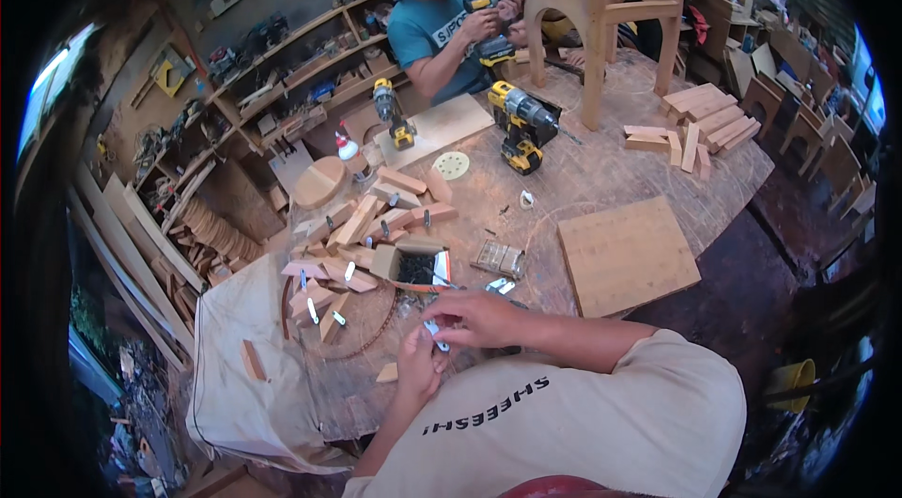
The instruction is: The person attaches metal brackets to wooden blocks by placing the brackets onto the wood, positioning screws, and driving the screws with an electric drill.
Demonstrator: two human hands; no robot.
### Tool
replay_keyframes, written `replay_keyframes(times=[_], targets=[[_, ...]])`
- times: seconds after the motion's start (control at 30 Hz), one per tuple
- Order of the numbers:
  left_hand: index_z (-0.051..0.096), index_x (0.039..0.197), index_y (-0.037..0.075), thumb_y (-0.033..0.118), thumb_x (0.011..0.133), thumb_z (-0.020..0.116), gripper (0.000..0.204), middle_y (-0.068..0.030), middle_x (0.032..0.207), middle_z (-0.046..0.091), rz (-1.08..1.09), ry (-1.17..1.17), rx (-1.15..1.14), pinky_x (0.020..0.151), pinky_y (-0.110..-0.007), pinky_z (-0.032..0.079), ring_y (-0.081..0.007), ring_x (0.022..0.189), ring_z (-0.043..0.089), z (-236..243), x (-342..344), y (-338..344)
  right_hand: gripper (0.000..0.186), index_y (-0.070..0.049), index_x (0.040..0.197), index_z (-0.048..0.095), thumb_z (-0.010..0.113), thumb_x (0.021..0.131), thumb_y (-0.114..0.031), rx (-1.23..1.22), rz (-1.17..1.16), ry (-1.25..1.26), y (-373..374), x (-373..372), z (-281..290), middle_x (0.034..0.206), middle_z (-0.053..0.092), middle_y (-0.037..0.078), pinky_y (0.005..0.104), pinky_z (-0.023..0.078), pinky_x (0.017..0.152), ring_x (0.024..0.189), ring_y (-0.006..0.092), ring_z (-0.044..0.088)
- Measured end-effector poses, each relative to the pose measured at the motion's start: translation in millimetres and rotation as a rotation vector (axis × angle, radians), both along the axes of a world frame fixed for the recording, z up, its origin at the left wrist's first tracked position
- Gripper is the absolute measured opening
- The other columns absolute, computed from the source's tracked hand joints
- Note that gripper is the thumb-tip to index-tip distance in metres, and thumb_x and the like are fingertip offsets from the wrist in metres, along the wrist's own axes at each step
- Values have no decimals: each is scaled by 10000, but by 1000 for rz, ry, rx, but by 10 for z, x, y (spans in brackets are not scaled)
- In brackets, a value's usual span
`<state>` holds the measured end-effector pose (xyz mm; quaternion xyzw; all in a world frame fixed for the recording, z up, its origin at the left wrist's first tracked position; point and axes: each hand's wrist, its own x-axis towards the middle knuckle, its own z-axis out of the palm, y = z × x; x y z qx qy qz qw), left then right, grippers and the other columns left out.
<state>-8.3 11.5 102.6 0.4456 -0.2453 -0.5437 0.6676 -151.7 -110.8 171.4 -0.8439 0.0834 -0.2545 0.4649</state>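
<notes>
Close in front of my body, my left hand (421, 365) and my right hand (474, 318) are closed together around a small, pale metal plate (435, 333). The fingers partly cover it. Just beyond them stands an open carton of black screws (418, 268). Cut wooden blocks (357, 219) lie piled to the left of the carton, several bearing similar small metal plates. Loose metal plates (500, 286) lie on the table past my right hand, beside a clear packet (499, 258) of small parts.
Two yellow-and-black cordless drills stand on the worktable, one near the middle (521, 122), one farther left (392, 113). A square board (628, 254) lies at right, stacked wood pieces (709, 117) beyond. Across the table, a person (442, 28) holds a drill against a wooden stool (601, 19).
</notes>
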Motion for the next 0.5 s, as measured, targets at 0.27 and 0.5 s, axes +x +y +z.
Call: replay_keyframes(times=[0.27, 0.5], targets=[[539, 1058, 25, 240, 1003, 401, 261, -46, 799, 617, 36, -112, 67, 402, -164, 322, -24, 478, 435, 220, -84, -97, 162, -29, 924, 659, 684, 769, -68, -158, -89, -212, -64, 63, -211, 845, 644, 105, 331, 496, 702, 779, 269, 628], [570, 1026, 40, 359, 988, 439, 347, -34, 732, 625, -2, -184, -63, 411, -159, 274, -14, 483, 412, 187, -55, -121, 190, -13, 929, 672, 701, 742, -15, -182, -145, -238, -49, 99, -190, 851, 657, 99, 320, 492, 687, 762, 242, 629]])
